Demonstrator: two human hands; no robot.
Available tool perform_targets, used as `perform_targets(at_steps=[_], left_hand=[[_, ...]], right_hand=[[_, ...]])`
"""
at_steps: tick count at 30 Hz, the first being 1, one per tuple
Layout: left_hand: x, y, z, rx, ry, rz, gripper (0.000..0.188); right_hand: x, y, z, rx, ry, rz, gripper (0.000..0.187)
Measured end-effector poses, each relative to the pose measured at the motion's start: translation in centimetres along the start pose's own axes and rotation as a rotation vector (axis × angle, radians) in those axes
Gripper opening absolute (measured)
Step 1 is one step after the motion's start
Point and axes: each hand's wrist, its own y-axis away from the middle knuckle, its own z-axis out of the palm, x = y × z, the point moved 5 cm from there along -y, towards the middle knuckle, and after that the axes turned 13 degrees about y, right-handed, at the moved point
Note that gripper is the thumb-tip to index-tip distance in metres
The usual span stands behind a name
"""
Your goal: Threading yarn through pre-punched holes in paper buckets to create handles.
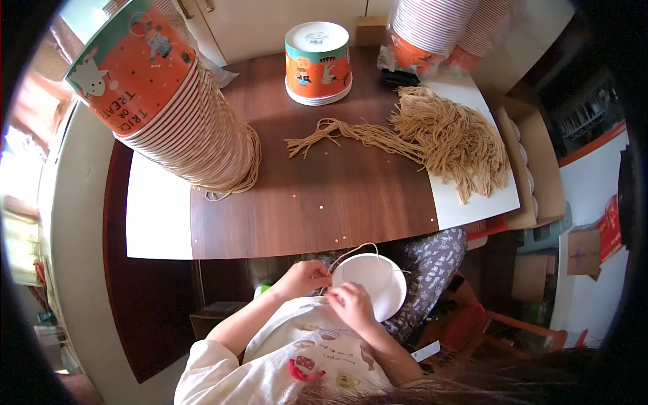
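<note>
A white-lined paper bucket (379,291) sits tilted on my lap, its open mouth facing up. A tan cord (364,247) arches across its rim, with one loose end sticking out past the right side. At the bucket's left edge, my left hand (307,278) is closed in a pinch on the cord beside the rim. Just below it, my right hand (352,307) lies over the near left part of the bucket, fingertips pinched together on the cord's end close to the left fingers. The fingers partly hide the cord there.
Nested orange-and-green paper buckets (162,115) with cord handles form a tall leaning stack at left. An upside-down bucket (317,64) stands at the table's back. Tan cords (452,135) lie piled at right, near wrapped bucket stacks (432,30) and a cardboard box (540,162).
</note>
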Motion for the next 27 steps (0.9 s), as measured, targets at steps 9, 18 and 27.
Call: perform_targets(at_steps=[9, 18, 27], left_hand=[[1.9, 0.6, 0.7, 0.092, -0.282, 0.038, 0.021], [0.4, 0.4, 0.3, 0.111, -0.024, -0.075, 0.022], [0.7, 2.4, -0.1, 0.205, -0.395, 0.153, 0.019]], right_hand=[[1.6, -1.2, 0.6, -0.033, -0.328, 0.237, 0.023], [1.7, -1.0, 0.5, 0.081, -0.297, 0.113, 0.026], [3.6, -0.3, 2.0, 0.045, -0.521, 0.283, 0.026]])
